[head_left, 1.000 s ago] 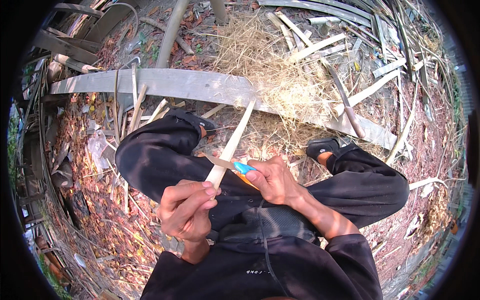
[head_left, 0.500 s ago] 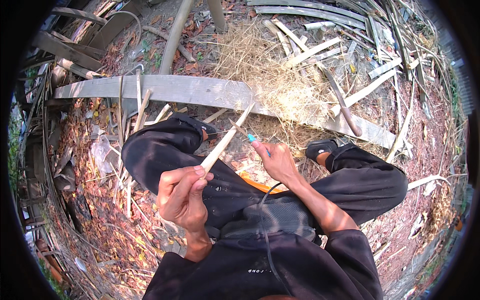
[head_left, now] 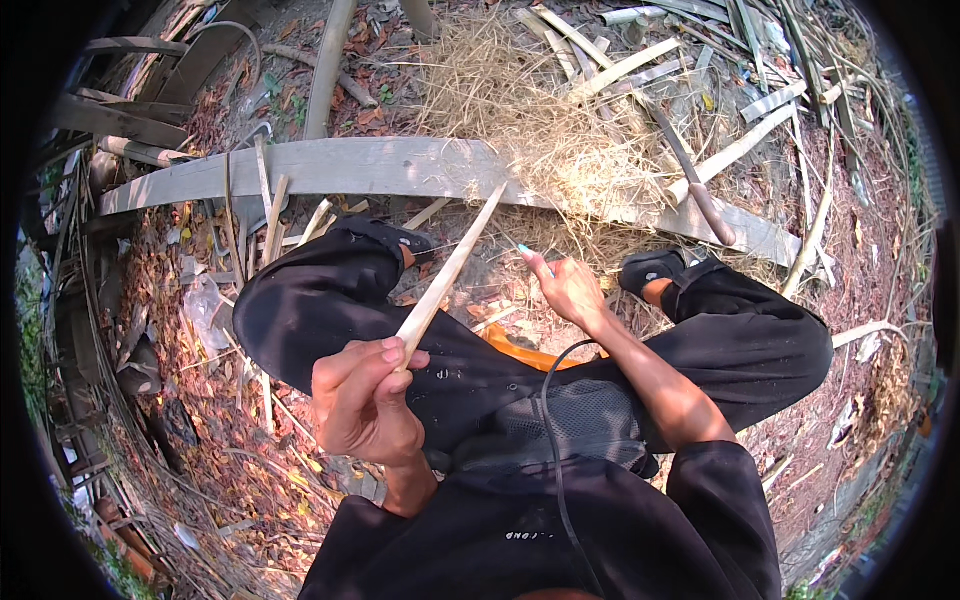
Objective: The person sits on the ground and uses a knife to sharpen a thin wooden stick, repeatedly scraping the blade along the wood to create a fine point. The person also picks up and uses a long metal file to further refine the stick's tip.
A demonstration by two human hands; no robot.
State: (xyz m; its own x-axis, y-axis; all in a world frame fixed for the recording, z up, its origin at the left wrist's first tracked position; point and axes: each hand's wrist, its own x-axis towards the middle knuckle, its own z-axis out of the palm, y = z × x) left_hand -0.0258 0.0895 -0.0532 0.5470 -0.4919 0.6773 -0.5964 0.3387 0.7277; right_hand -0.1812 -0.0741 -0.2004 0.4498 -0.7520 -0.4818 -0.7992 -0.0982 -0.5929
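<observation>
My left hand (head_left: 368, 405) is closed round the lower end of a pale, tapered bamboo strip (head_left: 448, 278). The strip slants up and away to the right, its narrow tip over the edge of the long plank. To the right of it, my right hand (head_left: 572, 292) grips a small knife (head_left: 527, 253) with a turquoise handle, the thumb lying along the top. The knife's thin blade points to the far left, near the strip's far half, with a small gap visible between them. Most of the handle is hidden inside my fingers.
A grey plank (head_left: 350, 168) crosses beyond my feet, with a heap of straw-coloured shavings (head_left: 560, 150) on and behind it. A curved blade with a wooden handle (head_left: 712, 215) rests at the right. Split strips (head_left: 630, 72) lie behind; a black cable (head_left: 549, 410) hangs over my lap.
The knife blade, which lay across the strip, is now off it to the right. My right hand has shifted slightly right and away from me. The left hand keeps its hold.
</observation>
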